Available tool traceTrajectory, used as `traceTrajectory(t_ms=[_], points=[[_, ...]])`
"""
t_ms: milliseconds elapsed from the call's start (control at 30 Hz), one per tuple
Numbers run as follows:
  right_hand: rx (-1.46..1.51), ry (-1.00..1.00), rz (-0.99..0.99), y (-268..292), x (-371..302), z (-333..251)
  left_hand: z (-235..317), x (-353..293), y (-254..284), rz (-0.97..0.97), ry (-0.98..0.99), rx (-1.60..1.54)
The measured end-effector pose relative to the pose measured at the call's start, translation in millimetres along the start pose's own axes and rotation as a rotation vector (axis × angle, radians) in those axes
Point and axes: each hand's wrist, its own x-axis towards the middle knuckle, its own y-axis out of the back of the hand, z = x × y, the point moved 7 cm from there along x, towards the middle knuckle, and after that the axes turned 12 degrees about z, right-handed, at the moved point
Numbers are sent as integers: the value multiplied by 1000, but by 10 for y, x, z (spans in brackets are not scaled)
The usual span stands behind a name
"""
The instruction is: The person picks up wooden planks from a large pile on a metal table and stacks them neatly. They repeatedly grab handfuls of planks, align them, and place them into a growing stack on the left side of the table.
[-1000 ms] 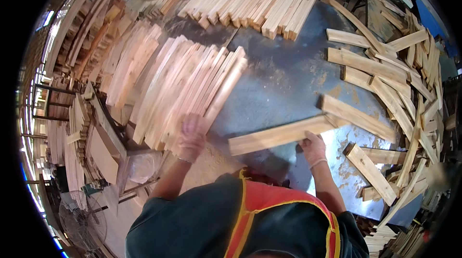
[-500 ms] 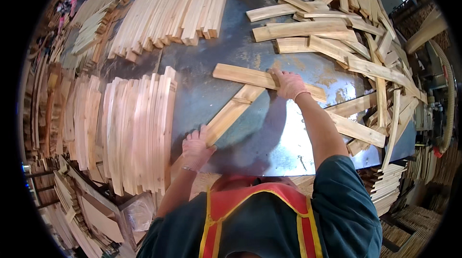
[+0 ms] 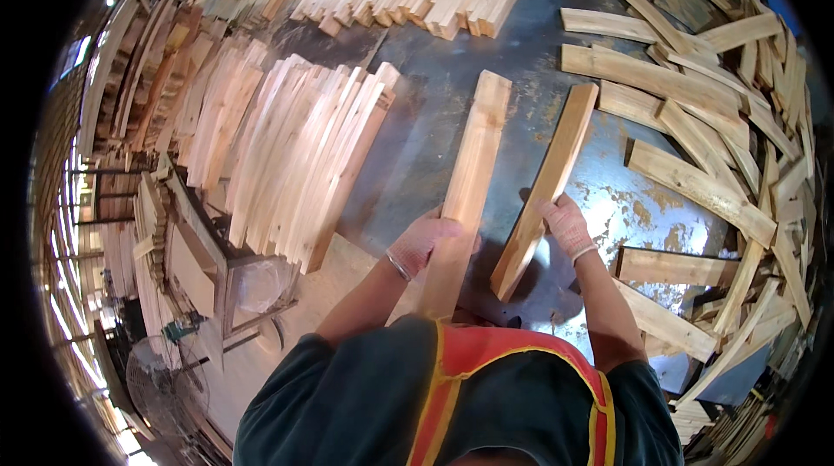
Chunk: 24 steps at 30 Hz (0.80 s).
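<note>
Wooden plank (image 3: 483,140) in left grip (image 3: 423,238), second plank (image 3: 556,166) in right grip (image 3: 569,223), at a metal counter (image 3: 426,149).
Both gloved grips are closed around their planks, held apart, roughly side by side, between a neat row of boards (image 3: 304,153) to the left and a jumbled heap of boards (image 3: 686,92) to the right.

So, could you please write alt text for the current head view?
A person's left hand holds one wooden plank, and the right hand another plank, at a blue-grey table with a row of planks to the left and a jumbled pile to the right.
</note>
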Motion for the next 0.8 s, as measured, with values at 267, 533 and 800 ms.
traceTrajectory(t_ms=[267,533,800], points=[[-35,-5,-108,-1058,-358,-309,919,-710,955,709,-499,1011],[-282,164,-471,-3294,-483,-1439,1746,-1433,2586,910,-762,1162],[-194,262,-419,-3142,-535,-1659,2096,-1369,4352,807,-574,1169]])
